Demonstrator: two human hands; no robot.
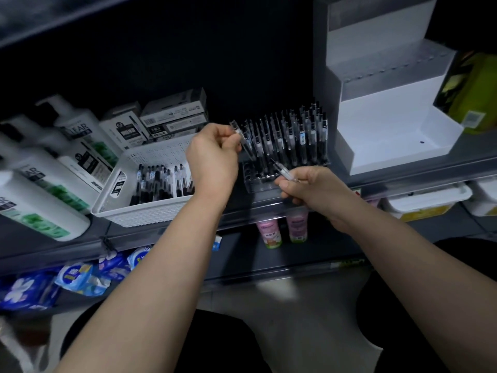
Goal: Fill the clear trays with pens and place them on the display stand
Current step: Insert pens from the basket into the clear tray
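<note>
A clear tray (259, 184) stands on the dark shelf, with several upright black-and-clear pens (293, 135) filling its back rows. My left hand (212, 154) is closed around a pen (243, 140) held tilted at the tray's left edge, tip down. At the tray's front, my right hand (306, 184) grips another pen (282, 169) that points up and left toward the front holes. A white stepped display stand (398, 122) sits to the right, its steps bare. To the left, a white perforated basket (150, 208) holds several loose pens (161, 181).
White pump bottles (43, 170) lie at far left. Pen boxes (172, 114) are stacked behind the basket. A yellow-green package (468, 90) stands right of the stand. Lower shelves hold pink bottles (282, 230), blue packets (75, 278) and white tubs (425, 200).
</note>
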